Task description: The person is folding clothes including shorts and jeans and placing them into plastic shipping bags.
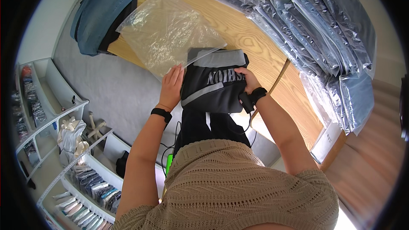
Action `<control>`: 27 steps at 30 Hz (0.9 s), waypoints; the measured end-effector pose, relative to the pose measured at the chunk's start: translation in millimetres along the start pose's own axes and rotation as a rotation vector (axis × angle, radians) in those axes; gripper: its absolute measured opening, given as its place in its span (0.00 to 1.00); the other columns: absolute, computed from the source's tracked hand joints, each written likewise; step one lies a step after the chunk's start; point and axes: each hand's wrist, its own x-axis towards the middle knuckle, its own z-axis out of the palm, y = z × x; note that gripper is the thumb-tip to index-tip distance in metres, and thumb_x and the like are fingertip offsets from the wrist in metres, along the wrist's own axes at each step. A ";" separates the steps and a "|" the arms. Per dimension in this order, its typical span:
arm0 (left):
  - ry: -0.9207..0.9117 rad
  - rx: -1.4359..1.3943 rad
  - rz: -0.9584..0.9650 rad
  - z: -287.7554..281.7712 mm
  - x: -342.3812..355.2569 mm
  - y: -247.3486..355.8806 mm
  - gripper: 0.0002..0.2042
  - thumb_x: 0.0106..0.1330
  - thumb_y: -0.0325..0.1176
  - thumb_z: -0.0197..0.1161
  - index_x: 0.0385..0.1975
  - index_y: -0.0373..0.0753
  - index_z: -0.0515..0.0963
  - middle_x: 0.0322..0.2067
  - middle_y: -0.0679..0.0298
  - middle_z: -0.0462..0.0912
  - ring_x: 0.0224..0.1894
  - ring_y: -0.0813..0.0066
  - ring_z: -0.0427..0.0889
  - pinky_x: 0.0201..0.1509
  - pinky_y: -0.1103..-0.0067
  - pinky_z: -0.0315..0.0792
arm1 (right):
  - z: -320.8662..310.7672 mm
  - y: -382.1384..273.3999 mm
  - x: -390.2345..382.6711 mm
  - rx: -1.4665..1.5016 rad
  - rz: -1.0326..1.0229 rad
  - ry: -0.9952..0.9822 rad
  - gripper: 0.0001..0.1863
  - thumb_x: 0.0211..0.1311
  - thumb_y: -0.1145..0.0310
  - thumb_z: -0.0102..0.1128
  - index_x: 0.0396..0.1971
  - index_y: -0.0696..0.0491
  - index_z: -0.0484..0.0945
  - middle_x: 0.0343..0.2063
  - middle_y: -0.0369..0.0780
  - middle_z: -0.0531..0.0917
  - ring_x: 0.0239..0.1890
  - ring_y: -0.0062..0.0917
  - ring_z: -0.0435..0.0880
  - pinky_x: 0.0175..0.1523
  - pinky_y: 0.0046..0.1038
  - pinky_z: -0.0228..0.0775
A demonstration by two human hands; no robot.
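I hold a folded black garment (213, 96) with grey bands and large printed lettering by its right side in my right hand (250, 81). My left hand (172, 84) is at the garment's left, its fingers curled on the lower edge of a clear plastic bag (166, 30). The bag lies flat on the wooden table (260, 42), and one corner overlaps the top left of the garment. Each wrist has a black band, with a small black device on the right one.
Several bagged, folded garments (332, 25) are piled along the table's back and right. Blue denim (98, 12) rests at the left end. To the left and below, white shelves (64, 102) hold packaged items above the grey floor (98, 81). A black cable hangs near my body.
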 end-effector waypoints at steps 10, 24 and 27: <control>-0.038 0.027 0.003 -6.1 12.6 2.4 0.23 0.56 0.23 0.47 0.55 0.35 0.66 0.59 0.60 0.66 0.59 0.61 0.66 0.56 0.69 0.62 | -12.5 10.3 22.8 0.282 -0.237 -0.052 0.15 0.48 0.65 0.60 0.37 0.54 0.79 0.36 0.42 0.83 0.37 0.38 0.80 0.48 0.38 0.70; -0.048 -0.017 -0.099 -0.2 10.5 -2.1 0.23 0.56 0.24 0.48 0.56 0.39 0.67 0.59 0.57 0.64 0.60 0.58 0.64 0.59 0.68 0.59 | 76.7 100.7 -19.1 -2.123 -1.386 -0.023 0.29 0.51 0.65 0.57 0.57 0.38 0.67 0.61 0.45 0.61 0.63 0.43 0.59 0.61 0.54 0.50; -0.043 -0.018 -0.113 -0.4 11.6 -2.2 0.23 0.56 0.24 0.49 0.56 0.40 0.67 0.59 0.56 0.64 0.60 0.58 0.64 0.59 0.68 0.59 | 72.1 105.2 1.9 -2.203 -1.437 0.088 0.27 0.55 0.67 0.52 0.57 0.32 0.66 0.62 0.45 0.59 0.62 0.46 0.59 0.60 0.56 0.52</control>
